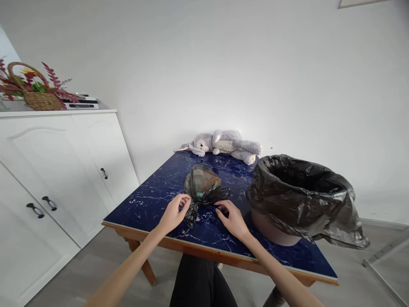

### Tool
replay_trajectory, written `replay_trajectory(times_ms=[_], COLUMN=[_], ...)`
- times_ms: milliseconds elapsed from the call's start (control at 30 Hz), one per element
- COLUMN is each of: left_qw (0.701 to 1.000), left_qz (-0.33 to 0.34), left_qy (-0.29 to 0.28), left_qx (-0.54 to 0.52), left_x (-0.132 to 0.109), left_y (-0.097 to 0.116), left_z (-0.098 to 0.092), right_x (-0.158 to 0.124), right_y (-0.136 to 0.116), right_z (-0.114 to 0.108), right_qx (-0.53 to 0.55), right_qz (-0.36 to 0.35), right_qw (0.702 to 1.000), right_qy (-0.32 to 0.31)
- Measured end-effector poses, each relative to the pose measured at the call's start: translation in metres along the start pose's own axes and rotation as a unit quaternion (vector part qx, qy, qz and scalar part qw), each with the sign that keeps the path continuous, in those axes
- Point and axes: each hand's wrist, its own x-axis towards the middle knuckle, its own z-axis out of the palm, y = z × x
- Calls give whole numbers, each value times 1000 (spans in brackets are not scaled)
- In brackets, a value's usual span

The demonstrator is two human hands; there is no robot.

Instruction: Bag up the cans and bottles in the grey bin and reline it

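A small filled black bag point(202, 180) is lying near the middle of the blue table point(153, 192), its neck gathered and its loose ends spreading toward the near edge and to the right. Something greenish is showing at the gathered neck. The left hand point(175, 212) is resting at the near left side of the bag, thumb and fingers curling close together by the loose end; I cannot tell whether they are pinching the plastic. The right hand point(232, 218) is hovering just beside the other loose end, its fingers bending and leaving a narrow gap to the thumb, with nothing showing between them; whether a fingertip is touching the plastic, I cannot tell. To the right, a bin point(275, 228) is standing on the table, and a large black liner point(300, 207) is draping over its rim and hanging outward on the right. At the far edge, a grey stuffed rabbit point(228, 143) is lying on its side by the wall point(223, 64). On the left, a flower basket point(43, 101) is sitting on a white cabinet point(47, 157).
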Motion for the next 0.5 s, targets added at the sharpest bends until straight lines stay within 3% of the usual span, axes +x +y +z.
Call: replay_trajectory(times_ms=[133, 300, 500], left_qw=[990, 929, 894], left_qz=[101, 247, 280], left_qy=[-4, -54, -96], left_qx=[96, 272, 336], left_x=[13, 35, 67], left_y=[21, 40, 47], left_z=[3, 6, 2], right_x=[3, 9, 17], right_y=[-14, -19, -20], right_z=[9, 25, 32], right_qx=[18, 2, -42], right_qz=[-1, 24, 41], right_qw=[999, 1000, 998], right_qy=[-27, -12, 21])
